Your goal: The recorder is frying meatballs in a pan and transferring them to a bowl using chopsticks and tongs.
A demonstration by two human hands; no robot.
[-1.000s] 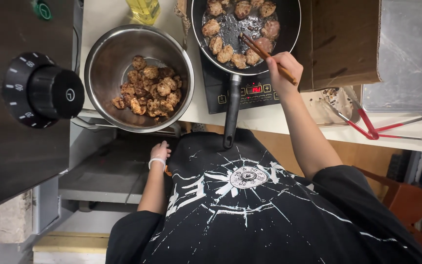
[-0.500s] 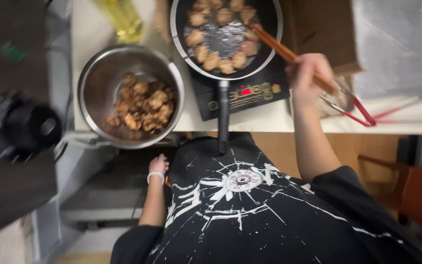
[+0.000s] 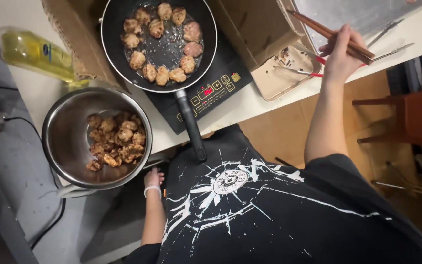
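The right hand (image 3: 340, 58) is closed around a pair of long brown chopsticks (image 3: 318, 28), whose tips point up and to the left while the hand hangs over the right end of the white table (image 3: 264, 100). Just below and beside that hand lies a shallow beige tray (image 3: 282, 83) smeared with crumbs, and red-handled tongs (image 3: 313, 66) rest across it. Left of the tray, a brown cardboard box (image 3: 255, 29) stands against the black induction cooker (image 3: 211, 90), which carries a black frying pan (image 3: 116, 46) filled with browned meat pieces (image 3: 164, 41) set in a ring; the pan's long handle (image 3: 191, 127) juts over the table edge toward the person's black printed shirt (image 3: 269, 210). Farther left sits a steel bowl (image 3: 67, 139) holding a heap of fried meat chunks (image 3: 116, 139), and beyond it a bottle of yellow oil (image 3: 35, 51) lies on the table. The left hand (image 3: 153, 178), with a white band at the wrist, hangs low beside the shirt under the bowl's rim, fingers loosely curled and holding nothing that can be seen.
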